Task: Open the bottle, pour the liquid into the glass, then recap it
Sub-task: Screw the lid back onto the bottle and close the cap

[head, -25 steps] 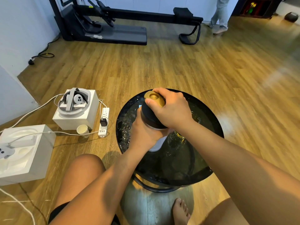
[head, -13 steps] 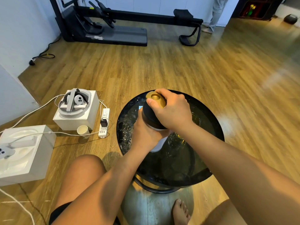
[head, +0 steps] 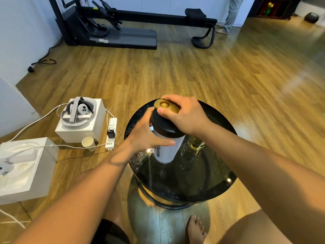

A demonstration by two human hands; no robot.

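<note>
Now my left hand [head: 144,136] wraps round the white bottle [head: 166,153] standing on the round black table [head: 193,181] beside the glass [head: 196,144], and my right hand [head: 188,115] grips its black lid [head: 167,128]; it looks smooth and slippery, so I should hold its middle tight.

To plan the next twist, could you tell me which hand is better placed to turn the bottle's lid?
The right hand, probably: its fingers curl over the black lid and gold cap. The left hand grips the white bottle body below, so it better serves to steady it.
</note>
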